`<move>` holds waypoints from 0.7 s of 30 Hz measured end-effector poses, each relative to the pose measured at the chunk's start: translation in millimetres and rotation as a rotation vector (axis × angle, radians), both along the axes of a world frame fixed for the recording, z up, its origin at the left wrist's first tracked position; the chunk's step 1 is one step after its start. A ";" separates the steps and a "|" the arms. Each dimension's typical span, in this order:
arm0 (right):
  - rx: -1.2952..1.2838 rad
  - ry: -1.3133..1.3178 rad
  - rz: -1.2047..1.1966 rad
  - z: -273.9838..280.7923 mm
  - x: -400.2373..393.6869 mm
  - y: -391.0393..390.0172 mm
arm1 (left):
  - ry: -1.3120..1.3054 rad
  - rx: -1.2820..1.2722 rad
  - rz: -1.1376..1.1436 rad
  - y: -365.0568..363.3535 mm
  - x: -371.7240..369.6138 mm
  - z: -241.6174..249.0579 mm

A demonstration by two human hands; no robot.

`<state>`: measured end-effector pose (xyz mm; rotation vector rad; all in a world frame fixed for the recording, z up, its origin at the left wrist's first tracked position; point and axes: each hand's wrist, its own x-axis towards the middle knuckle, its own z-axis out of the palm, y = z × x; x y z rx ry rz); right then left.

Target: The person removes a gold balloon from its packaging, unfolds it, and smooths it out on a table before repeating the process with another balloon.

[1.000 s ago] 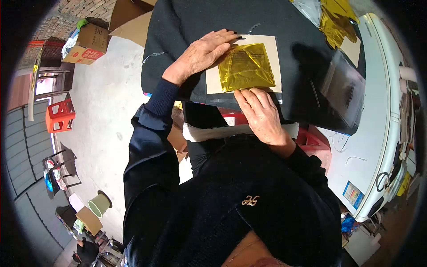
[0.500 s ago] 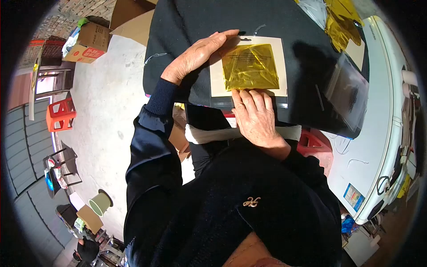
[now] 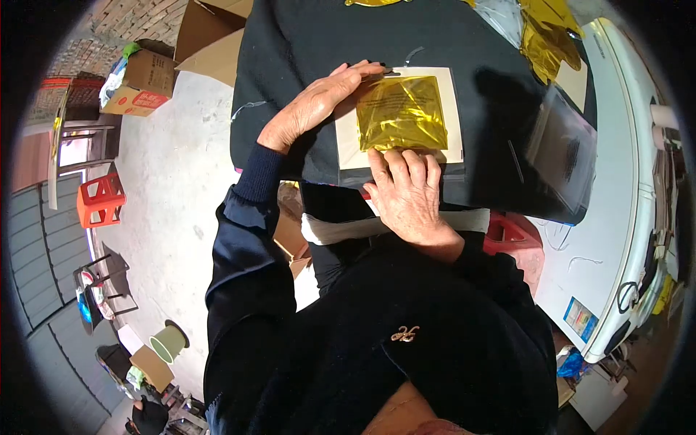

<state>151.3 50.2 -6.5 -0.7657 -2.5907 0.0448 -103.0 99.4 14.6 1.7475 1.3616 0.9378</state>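
A folded sheet of shiny gold foil (image 3: 403, 116) lies on a cream card (image 3: 453, 116), which appears to be inside a clear plastic sleeve with its flap toward me. Beneath it is a black cloth (image 3: 290, 43). My left hand (image 3: 315, 105) rests flat along the card's upper left side, fingers stretched toward the hang hole. With fingers laid out and slightly apart, my right hand (image 3: 407, 192) presses on the near edge of the card, just below the foil. Neither hand grips anything.
Clear plastic sleeves (image 3: 562, 156) are stacked at the cloth's right side. Crumpled gold foil (image 3: 547, 36) hangs at the far right corner. A white chest-like surface (image 3: 580, 254) stands to the right. Cardboard boxes (image 3: 145, 80), a red stool (image 3: 101, 199) and a green bucket (image 3: 168, 342) are on the floor leftward.
My right hand has shifted slightly left along the near edge of the card. My left hand stays at the upper left side. The view has moved a little.
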 end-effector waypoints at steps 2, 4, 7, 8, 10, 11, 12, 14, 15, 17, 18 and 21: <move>0.008 0.022 -0.017 0.0 -1.4 0.8 | 0.066 0.043 -0.025 2.6 -2.6 -7.2; 0.008 0.010 -0.027 3.1 -3.1 1.8 | 0.106 0.041 -0.052 2.9 -2.1 -3.1; -0.027 -0.007 -0.013 5.5 -4.6 4.5 | 0.147 0.048 -0.066 2.8 -1.1 -0.5; -0.037 -0.011 -0.004 6.3 -4.6 5.3 | 0.167 0.055 -0.068 2.4 -0.3 -0.3; -0.056 -0.022 0.013 8.8 -3.8 6.8 | 0.223 0.080 -0.072 3.4 0.2 -3.5; -0.066 -0.020 0.013 8.6 -3.4 7.2 | 0.259 0.098 -0.073 4.2 -0.6 -7.8; -0.076 -0.018 0.013 7.9 -3.5 7.6 | 0.294 0.116 -0.075 4.3 -0.3 -8.8; -0.093 -0.011 0.014 6.7 -2.8 7.8 | 0.296 0.147 -0.053 2.5 1.1 -11.4; -0.098 -0.006 0.014 6.2 -2.0 7.8 | 0.296 0.162 -0.043 1.5 2.9 -11.9; -0.110 -0.002 0.014 4.8 0.1 8.5 | 0.471 0.256 -0.009 0.5 8.2 -13.7; -0.117 -0.003 0.014 3.3 0.9 9.2 | 0.558 0.305 0.009 0.4 12.4 -11.4; -0.113 0.007 0.006 -3.0 0.6 9.3 | 0.679 0.395 0.009 -2.7 36.9 -6.2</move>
